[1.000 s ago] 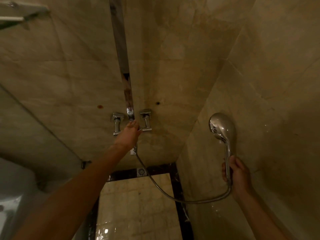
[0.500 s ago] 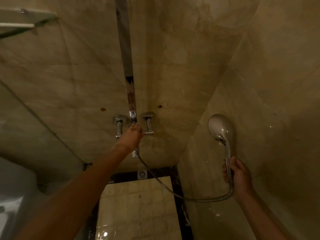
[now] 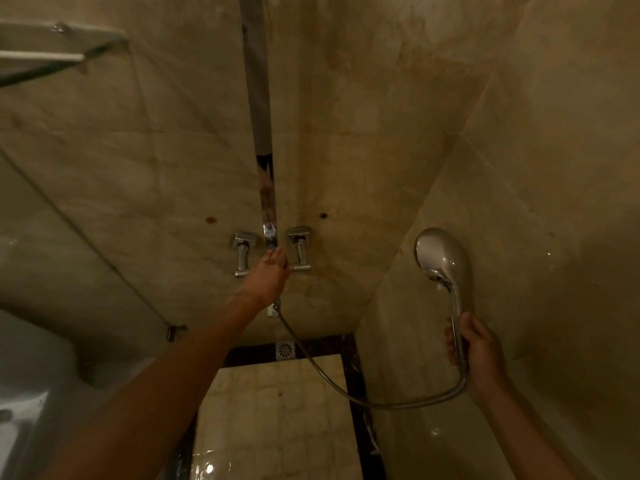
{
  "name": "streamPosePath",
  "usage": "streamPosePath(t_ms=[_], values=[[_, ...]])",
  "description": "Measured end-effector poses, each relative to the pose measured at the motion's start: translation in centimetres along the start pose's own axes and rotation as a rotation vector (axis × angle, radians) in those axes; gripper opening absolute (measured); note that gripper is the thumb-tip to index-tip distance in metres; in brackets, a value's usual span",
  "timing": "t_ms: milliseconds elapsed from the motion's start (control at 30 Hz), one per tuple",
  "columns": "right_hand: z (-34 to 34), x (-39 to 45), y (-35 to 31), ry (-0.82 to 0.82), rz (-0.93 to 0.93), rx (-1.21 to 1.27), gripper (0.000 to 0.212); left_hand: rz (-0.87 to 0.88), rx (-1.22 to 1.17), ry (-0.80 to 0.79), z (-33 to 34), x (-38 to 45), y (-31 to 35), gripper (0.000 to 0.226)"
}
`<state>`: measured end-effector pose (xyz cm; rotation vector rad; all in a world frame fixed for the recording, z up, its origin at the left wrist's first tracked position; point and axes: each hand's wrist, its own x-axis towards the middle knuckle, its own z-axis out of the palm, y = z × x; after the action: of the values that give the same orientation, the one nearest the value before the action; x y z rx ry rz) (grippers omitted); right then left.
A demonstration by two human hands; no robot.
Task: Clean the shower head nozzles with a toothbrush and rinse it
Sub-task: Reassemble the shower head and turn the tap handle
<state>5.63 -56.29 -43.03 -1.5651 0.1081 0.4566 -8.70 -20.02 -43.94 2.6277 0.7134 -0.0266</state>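
At ten o'clock, high on the marble wall [image 3: 145, 174], a glass shelf [image 3: 59, 57] on a metal bracket; below it, at eight o'clock, a pale blurred fixture [image 3: 24, 410], too dim to name. Toward the centre, a left hand [image 3: 268, 275] stretched out to the chrome mixer, fingers reaching in between the left tap handle [image 3: 243, 252] and the right tap handle [image 3: 299, 249], at the foot of the chrome riser pipe [image 3: 259, 109]; fingertips hidden against the metal, so whether curled round anything cannot tell. Just under the wrist, a flexible metal hose [image 3: 332, 382] leaving the fitting, sagging toward five o'clock and looping up again. At six o'clock, a round floor drain [image 3: 285, 350] in the dark border of the wet shower floor [image 3: 277, 410]. At four o'clock, a right hand [image 3: 474, 351] wrapped firmly round the lower handle of the chrome shower head [image 3: 440, 254], held upright near the right wall, shiny back toward the camera, nozzle face turned away and unseen.
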Motion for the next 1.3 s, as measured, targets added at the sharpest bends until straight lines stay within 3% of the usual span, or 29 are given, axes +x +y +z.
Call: streamPosePath(t_ms=[700, 867, 1300], values=[[1.0, -0.2, -1.0, -0.060, 0.017, -0.001, 0.024, -0.011, 0.007, -0.022, 0.5, 0.4, -0.4, 0.051], [1.2, -0.4, -1.1, -0.063, 0.008, -0.002, 0.025, 0.039, 0.062, -0.019, 0.5, 0.8, -0.5, 0.040], [1.7, -0.7, -1.1, -0.057, 0.013, 0.021, 0.026, 0.030, 0.093, -0.021, 0.0, 1.2, -0.4, 0.035]])
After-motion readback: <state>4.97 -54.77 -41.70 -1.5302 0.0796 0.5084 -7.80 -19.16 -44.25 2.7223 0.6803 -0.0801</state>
